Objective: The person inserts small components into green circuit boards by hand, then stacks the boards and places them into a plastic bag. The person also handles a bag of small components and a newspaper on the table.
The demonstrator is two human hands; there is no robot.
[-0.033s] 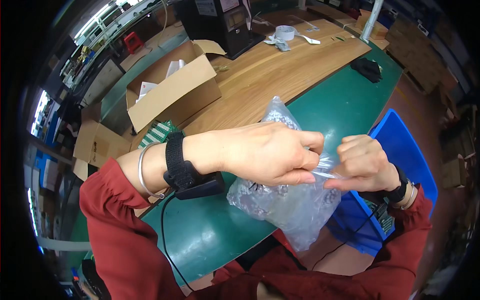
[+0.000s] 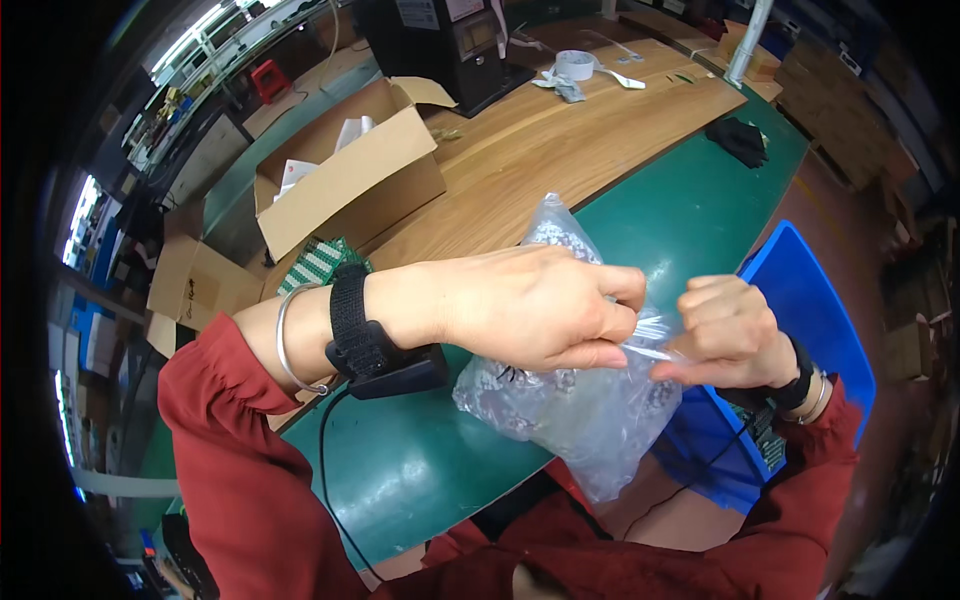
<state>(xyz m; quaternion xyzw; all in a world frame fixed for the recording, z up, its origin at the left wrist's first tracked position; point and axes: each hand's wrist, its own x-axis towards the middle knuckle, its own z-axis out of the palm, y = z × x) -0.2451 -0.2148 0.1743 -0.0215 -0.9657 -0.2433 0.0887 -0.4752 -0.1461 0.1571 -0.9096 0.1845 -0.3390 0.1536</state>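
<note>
A clear plastic bag (image 2: 585, 420) full of small white and grey pieces lies across the near edge of the green work surface. Its gathered film is stretched tight between my two hands. My left hand (image 2: 555, 310) reaches over the bag from the left, thumb and fingers pinched on the film. On the right, my right hand (image 2: 730, 330) is closed in a fist with the thumb pressed on the same film, a short gap from the left. The pieces inside show only blurrily, partly covered by my left hand. A black strap with a small box sits on my left wrist.
A blue bin (image 2: 825, 325) holding green circuit boards (image 2: 770, 445) stands at right. At left are an open cardboard box (image 2: 350, 190) and more green boards (image 2: 315, 265). Beyond lie a wooden board (image 2: 590, 130), a tape roll (image 2: 574, 66), a black glove (image 2: 738, 142) and a black machine (image 2: 440, 45).
</note>
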